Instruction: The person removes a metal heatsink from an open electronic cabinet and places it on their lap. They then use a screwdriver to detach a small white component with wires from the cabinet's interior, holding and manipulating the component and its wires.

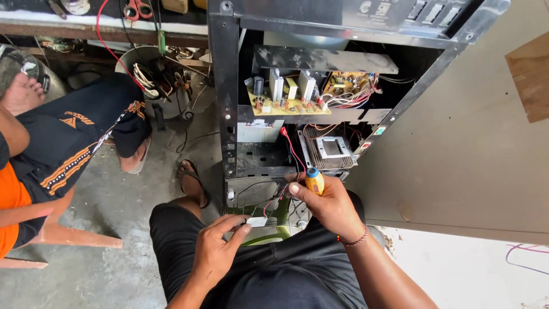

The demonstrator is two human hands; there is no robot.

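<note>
The screwdriver (314,181), with its yellow handle and blue cap, is gripped in the closed right hand (329,206) just in front of the lower part of the opened black metal cabinet (226,86). A small white part (257,221) with thin red and black wires is pinched between thumb and fingers of the left hand (214,252). The thin wires could be strained or snapped if the part is tugged, and the tip could slip onto the circuit board (286,103) or the finned heat sink (327,150). A grey bucket (143,57) on the floor is filled with cables and tools. Another person's leg (74,137) is seen nearby.
</note>
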